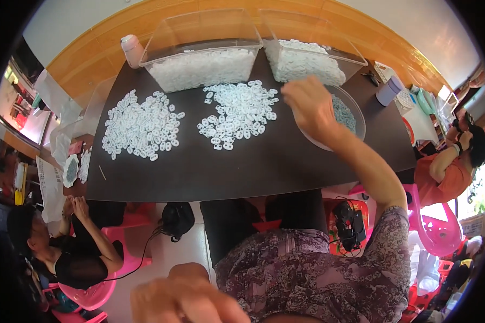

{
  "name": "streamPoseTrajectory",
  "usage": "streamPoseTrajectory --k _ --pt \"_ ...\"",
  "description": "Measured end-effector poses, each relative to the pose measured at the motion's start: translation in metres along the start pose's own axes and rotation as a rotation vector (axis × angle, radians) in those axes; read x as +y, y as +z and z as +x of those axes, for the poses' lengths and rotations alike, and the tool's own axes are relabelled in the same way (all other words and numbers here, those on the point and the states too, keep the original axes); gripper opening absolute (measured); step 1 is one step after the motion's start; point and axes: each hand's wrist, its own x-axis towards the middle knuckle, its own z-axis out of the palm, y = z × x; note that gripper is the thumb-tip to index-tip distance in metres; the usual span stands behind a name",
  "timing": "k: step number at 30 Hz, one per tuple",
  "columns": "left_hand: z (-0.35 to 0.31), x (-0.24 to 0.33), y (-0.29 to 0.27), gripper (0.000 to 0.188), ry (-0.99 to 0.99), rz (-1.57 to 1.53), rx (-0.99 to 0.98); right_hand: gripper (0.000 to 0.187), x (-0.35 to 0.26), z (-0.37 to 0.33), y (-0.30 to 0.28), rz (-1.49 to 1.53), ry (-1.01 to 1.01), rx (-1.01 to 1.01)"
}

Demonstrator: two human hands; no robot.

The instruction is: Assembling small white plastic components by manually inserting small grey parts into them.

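My right hand [311, 107] is above the left rim of a round clear bowl [361, 125]. Small grey-blue pieces [343, 114] lie in that bowl. The fingers of this hand are bent together, and whatever is in them is hidden. Close to my body, at the lower edge, my left hand [186, 299] is blurred, its fingers curled in; what they hold cannot be made out. Flat white oval plastic pieces with holes form two loose piles on the dark table [210, 175]: a left pile [140, 125] and a middle pile [240, 113].
Two clear bins, a left bin [202, 67] and a right bin [307, 62], hold more white pieces at the back. A pink bottle [131, 51] and a purple-grey cup [389, 90] flank them. People sit at the left [81, 242] and right [447, 167]; a pink stool [439, 229] stands at right.
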Motion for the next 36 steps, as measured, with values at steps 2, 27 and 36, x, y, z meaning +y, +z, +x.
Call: streamPoseTrajectory --k 2,27,36 --pt "-0.013 -0.014 -0.021 0.012 -0.102 0.4 0.189 0.02 -0.011 -0.02 0.003 0.037 0.027 -0.028" --pt "-0.113 -0.063 -0.198 0.015 -0.672 2.255 -0.032 0.008 0.01 -0.122 -0.046 0.077 0.599 -0.117" --pt "-0.097 -0.08 -0.142 0.007 -0.606 2.042 0.153 0.006 0.049 -0.143 -0.023 -0.39 0.428 -0.417"
